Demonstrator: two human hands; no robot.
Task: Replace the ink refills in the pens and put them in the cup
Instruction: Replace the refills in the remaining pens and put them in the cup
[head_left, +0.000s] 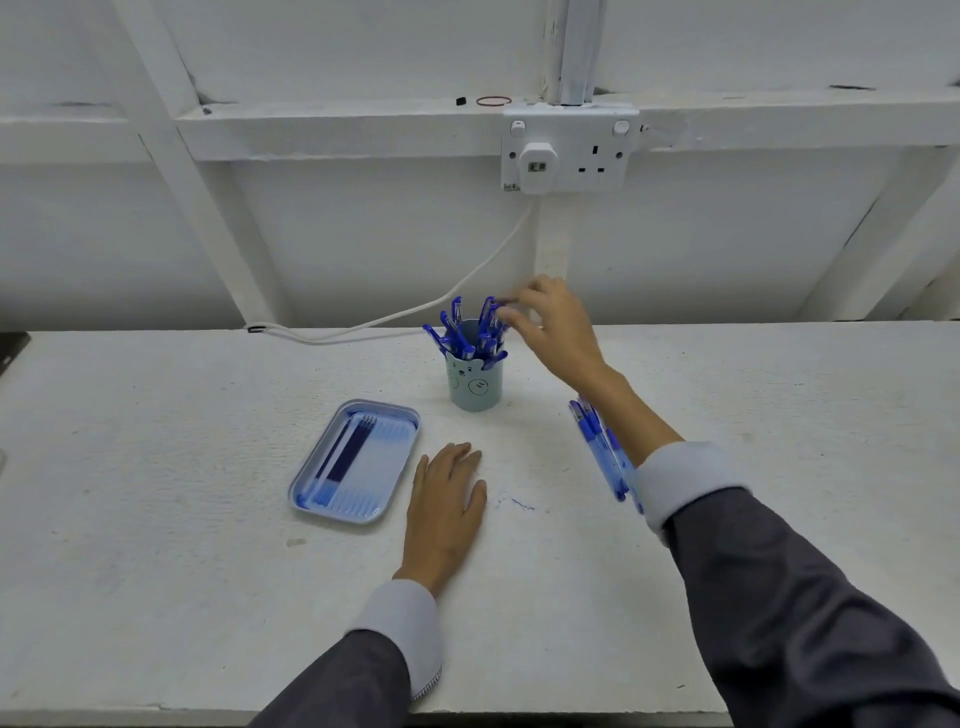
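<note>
Standing on white table (156, 519) — cup (475, 387), ink smudge (519, 504), wall socket (569, 148) behind

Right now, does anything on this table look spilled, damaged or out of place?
Yes: a small blue ink smear marks the white table just right of the left hand. The cup, tray and loose pens look orderly.

Bright even light, soft faint shadows, wide-angle bending at the edges, right hand (553, 327) slightly motion-blurred

Head camera looks forward-down, close over the table (171, 519).
</note>
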